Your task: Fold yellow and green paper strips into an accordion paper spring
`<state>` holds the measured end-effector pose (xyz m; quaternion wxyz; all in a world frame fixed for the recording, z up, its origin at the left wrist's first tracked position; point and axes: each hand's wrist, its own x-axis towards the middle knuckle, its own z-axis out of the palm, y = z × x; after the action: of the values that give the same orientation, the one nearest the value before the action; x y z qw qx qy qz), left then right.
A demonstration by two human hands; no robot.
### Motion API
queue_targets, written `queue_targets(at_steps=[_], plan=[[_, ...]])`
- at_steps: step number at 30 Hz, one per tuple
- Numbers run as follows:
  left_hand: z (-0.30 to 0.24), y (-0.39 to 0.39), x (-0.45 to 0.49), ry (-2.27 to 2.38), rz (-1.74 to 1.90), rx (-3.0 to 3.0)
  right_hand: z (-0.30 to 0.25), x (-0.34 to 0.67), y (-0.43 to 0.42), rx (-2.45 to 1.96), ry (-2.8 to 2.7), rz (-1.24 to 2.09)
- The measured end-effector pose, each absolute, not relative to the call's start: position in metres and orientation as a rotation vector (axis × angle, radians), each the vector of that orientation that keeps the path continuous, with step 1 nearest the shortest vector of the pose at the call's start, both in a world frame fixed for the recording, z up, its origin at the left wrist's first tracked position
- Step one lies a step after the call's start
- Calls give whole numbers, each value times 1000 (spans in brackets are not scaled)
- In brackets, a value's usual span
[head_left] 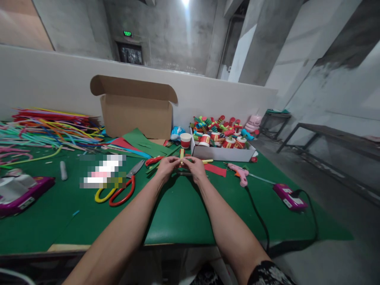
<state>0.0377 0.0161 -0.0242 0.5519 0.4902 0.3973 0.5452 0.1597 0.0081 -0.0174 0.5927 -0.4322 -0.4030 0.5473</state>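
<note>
Above the green tabletop, my left hand (167,167) and my right hand (194,166) meet fingertip to fingertip. Between them they pinch a short pale-yellow strip (182,153), which stands upright; its lower end is hidden by the fingers, and its material is too small to tell. Just beyond the hands stands a paper cup (185,140) with a red band. A red paper strip (215,170) lies right of my right hand. To the left are large scissors (122,192) with one yellow and one red handle, near green paper sheets (145,144).
A white box (224,153) of colourful finished crafts stands back right. A pink glue gun (239,173) lies with its cord trailing to the front edge, near a purple power strip (289,196). Pipe cleaners (53,128) pile at left; an open cardboard box (138,114) stands behind.
</note>
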Motion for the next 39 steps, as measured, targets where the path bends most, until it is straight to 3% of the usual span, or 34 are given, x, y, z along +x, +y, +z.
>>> queue_targets(at_steps=[12,21,39], plan=[[-18,14,37,980,1339,1078,-8,174,15,-1025,-786,1091],[-15,9,39,1020,1207,1307,-4,171,7,-1105,-1276,932],[-11,6,37,953,1136,1327,-4,178,13,-1110,-1267,809]])
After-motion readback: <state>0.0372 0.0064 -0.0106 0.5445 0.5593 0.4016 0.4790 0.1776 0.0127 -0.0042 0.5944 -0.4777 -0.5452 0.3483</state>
